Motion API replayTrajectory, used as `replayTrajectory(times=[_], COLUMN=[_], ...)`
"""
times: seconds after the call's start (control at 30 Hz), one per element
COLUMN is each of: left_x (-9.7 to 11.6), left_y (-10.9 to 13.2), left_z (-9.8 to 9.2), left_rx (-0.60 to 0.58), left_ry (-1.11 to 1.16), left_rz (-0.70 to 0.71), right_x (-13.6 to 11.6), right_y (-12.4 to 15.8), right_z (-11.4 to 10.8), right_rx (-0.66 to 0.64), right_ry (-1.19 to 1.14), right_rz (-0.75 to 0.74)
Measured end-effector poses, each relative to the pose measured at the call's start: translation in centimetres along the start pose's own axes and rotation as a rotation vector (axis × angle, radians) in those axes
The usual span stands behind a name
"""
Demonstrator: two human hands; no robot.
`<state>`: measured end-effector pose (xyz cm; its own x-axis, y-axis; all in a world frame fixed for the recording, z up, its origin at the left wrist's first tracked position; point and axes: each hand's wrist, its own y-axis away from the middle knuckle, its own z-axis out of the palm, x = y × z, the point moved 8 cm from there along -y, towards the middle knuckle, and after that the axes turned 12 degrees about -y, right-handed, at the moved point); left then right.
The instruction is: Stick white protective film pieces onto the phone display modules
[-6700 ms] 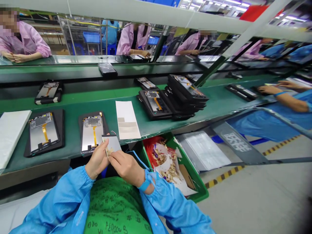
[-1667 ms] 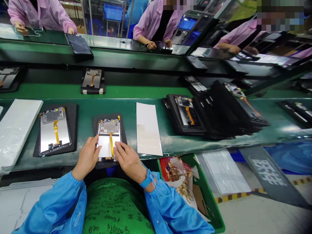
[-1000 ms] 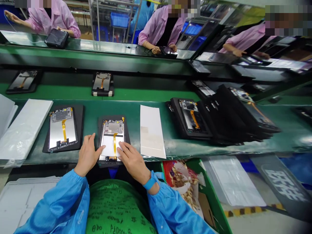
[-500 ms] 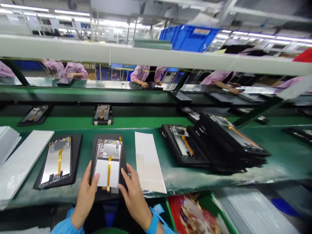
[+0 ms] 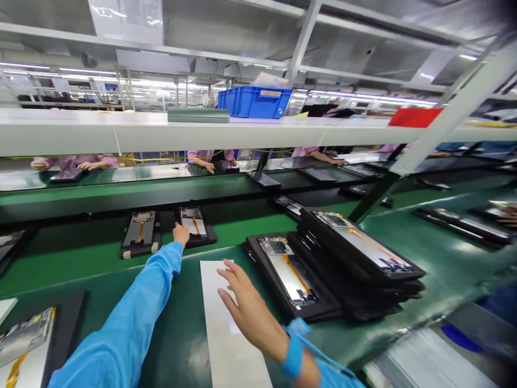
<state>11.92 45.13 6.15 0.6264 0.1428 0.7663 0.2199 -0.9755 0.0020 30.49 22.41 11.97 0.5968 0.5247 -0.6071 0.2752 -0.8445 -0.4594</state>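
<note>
My left hand [image 5: 181, 234] reaches far forward, fingers closed at the left edge of a tablet without its back cover [image 5: 194, 223], which lies on a black pad on the green line. The tablet shows a silver battery area and an orange ribbon cable. My right hand [image 5: 246, 307] is open and holds nothing, its fingers apart over a long white sheet [image 5: 216, 339] on the green bench. To the right of that hand lies another opened tablet [image 5: 293, 275], beside a stack of black pads [image 5: 335, 280] topped by one more opened tablet [image 5: 359, 240].
Another opened tablet [image 5: 139, 231] sits on the line left of my left hand, and one [image 5: 28, 345] lies at the bench's near left. A slanted post [image 5: 375, 196] stands behind the stack. Co-workers in pink sleeves [image 5: 202, 156] work across the line, below a white shelf [image 5: 141, 137].
The tablet that was between both hands on the bench is now on the line at my left hand. My right hand has let go and moved right over the white sheet. The view has turned right.
</note>
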Motion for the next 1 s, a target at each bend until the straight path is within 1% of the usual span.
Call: replayTrajectory(times=[0.03,0.07,0.1,0.17,0.23,0.27,0.3,0.33,0.37,0.43,0.5,0.53,0.6,0.63,0.7,0.73,0.8,0.87,0.93,1.0], left_x=[-0.4,-1.0,-1.9,-4.5,-8.0,-9.8,-11.6,-13.1,-14.4,-15.9,-16.2,-16.1,-15.4,-15.0,-14.2,-13.9,-13.8,-14.8,-16.9,-19.3], left_y=[-0.6,-1.1,-1.5,-2.1,-2.5,-2.7,-2.9,-3.0,-3.2,-3.5,-3.6,-3.3,-1.9,-0.6,3.3,6.0,12.2,19.0,25.2,29.8], left_z=[-0.2,-0.8,-1.9,-5.2,-9.4,-11.3,-12.8,-13.9,-14.5,-14.8,-14.5,-14.5,-14.7,-15.0,-15.7,-15.9,-15.8,-15.0,-13.9,-13.0], left_rx=[0.019,0.042,0.071,0.145,0.227,0.253,0.262,0.254,0.236,0.198,0.175,0.165,0.144,0.137,0.132,0.127,0.103,0.078,0.047,0.005], left_ry=[-0.061,-0.114,-0.157,-0.230,-0.287,-0.310,-0.326,-0.334,-0.335,-0.319,-0.283,-0.257,-0.194,-0.161,-0.101,-0.075,-0.025,0.011,0.014,-0.048], left_rz=[-0.002,0.005,0.014,0.015,-0.031,-0.069,-0.108,-0.142,-0.167,-0.191,-0.191,-0.184,-0.158,-0.137,-0.083,-0.051,0.006,0.008,-0.042,-0.077], right_x=[0.3,0.5,0.9,2.2,3.8,4.3,4.7,5.1,5.3,5.6,5.5,5.2,4.2,3.5,1.5,0.3,-2.4,-4.9,-6.8,-8.2], right_y=[-2.1,-4.3,-6.6,-10.9,-14.5,-16.1,-17.5,-18.7,-19.7,-21.0,-21.4,-21.3,-20.2,-19.1,-16.0,-14.0,-9.1,-3.4,2.7,8.3], right_z=[0.8,2.1,3.7,8.0,12.8,15.0,17.0,18.7,20.1,22.2,23.2,23.2,22.5,21.7,19.4,18.1,15.3,13.0,12.1,12.6], right_rx=[-0.028,-0.062,-0.104,-0.216,-0.330,-0.366,-0.390,-0.400,-0.403,-0.411,-0.418,-0.422,-0.434,-0.442,-0.468,-0.480,-0.482,-0.447,-0.410,-0.394], right_ry=[0.023,0.039,0.046,0.022,-0.026,-0.040,-0.047,-0.045,-0.039,-0.033,-0.044,-0.057,-0.094,-0.116,-0.163,-0.188,-0.223,-0.228,-0.210,-0.197], right_rz=[-0.012,-0.017,-0.011,0.077,0.228,0.288,0.340,0.381,0.417,0.483,0.512,0.508,0.473,0.444,0.375,0.321,0.201,0.123,0.121,0.147])
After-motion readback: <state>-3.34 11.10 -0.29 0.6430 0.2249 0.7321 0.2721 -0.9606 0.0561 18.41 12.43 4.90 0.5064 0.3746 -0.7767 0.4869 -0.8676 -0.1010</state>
